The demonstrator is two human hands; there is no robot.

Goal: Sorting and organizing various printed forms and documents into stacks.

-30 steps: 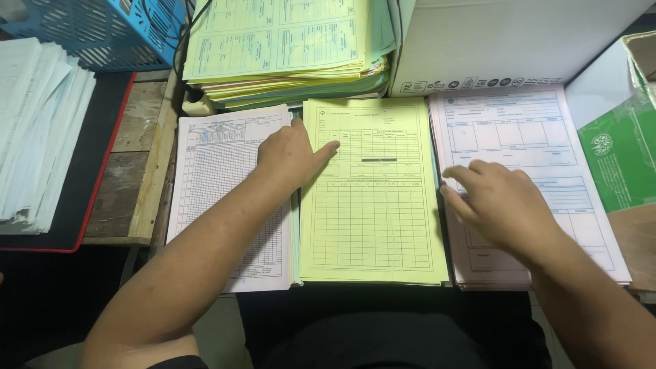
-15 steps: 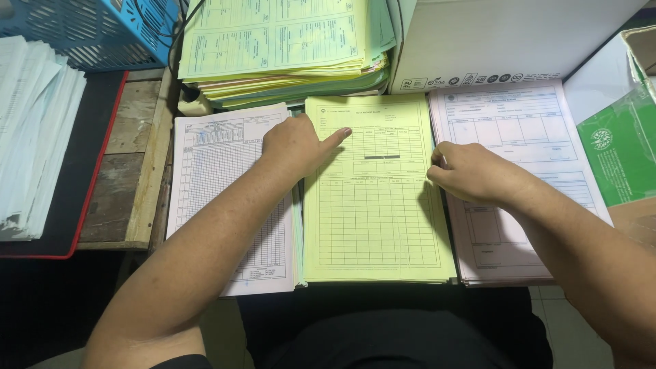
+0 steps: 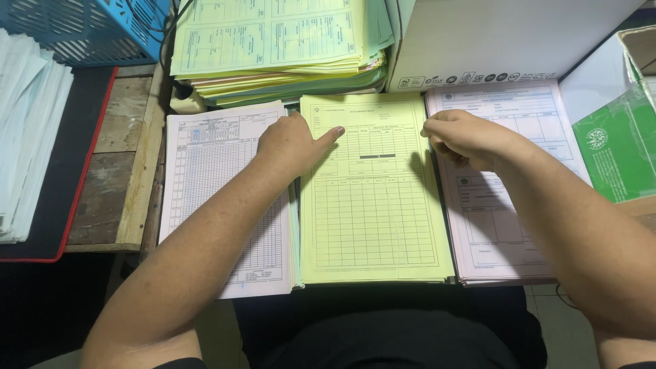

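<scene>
Paperwork fills my view: three stacks of forms lie side by side on the lap and desk edge below me. I see the left hand [image 3: 290, 143] resting across the seam between the white form stack [image 3: 212, 198] and the yellow form stack [image 3: 372, 205], palm down, fingers loosely curled and the forefinger stretched out flat onto the upper left of the top yellow sheet. It presses rather than grips; nothing is closed inside it. The right hand [image 3: 465, 137] sits at the top right edge of the yellow stack, where that stack meets the pale pink form stack [image 3: 506, 225]. Its fingers are bunched together with the thumb against them, as if pinching at a sheet edge, but I cannot tell from here whether any paper is actually caught between them. Above the three stacks, a thicker heap of yellow and green papers [image 3: 273, 48] lies against a white cardboard box [image 3: 519, 37]. A blue plastic basket [image 3: 82, 27] stands at the upper left, loose white sheets [image 3: 27, 137] lie on a black mat beside it, and a green packet [image 3: 615, 150] shows at the right edge
</scene>
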